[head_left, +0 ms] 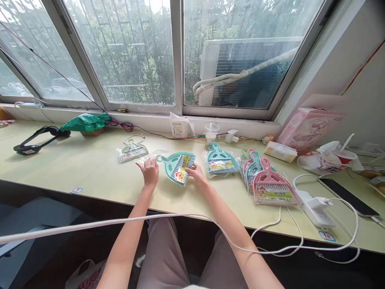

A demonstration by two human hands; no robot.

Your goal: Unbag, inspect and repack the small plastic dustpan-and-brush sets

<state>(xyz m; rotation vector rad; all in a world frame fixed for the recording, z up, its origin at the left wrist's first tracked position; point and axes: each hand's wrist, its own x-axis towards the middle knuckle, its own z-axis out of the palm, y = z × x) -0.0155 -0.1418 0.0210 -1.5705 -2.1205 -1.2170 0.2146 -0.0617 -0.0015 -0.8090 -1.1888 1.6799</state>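
A teal mini dustpan-and-brush set [173, 167] with a yellow printed label is held tilted just above the table, its handle pointing left. My right hand [197, 173] is closed on its wide label end, thumb and fingers gripping the edge. My left hand [150, 172] is at the handle end, fingers pinched on a clear plastic bag [156, 153] around the handle tip; the exact grip is partly hidden. Left of it lies a bagged greenish dustpan set [132, 151]. To the right are a bagged teal dustpan set [221, 160] and a pink one [273, 185] overlapping several others.
A white cable [120, 220] crosses in front of my forearms to a power strip [315, 210]. A phone [349, 196], tissue pack [280, 151] and pink box [311, 128] are at right. A cup [211, 133] stands by the window; a black headset-like device [42, 138] lies left.
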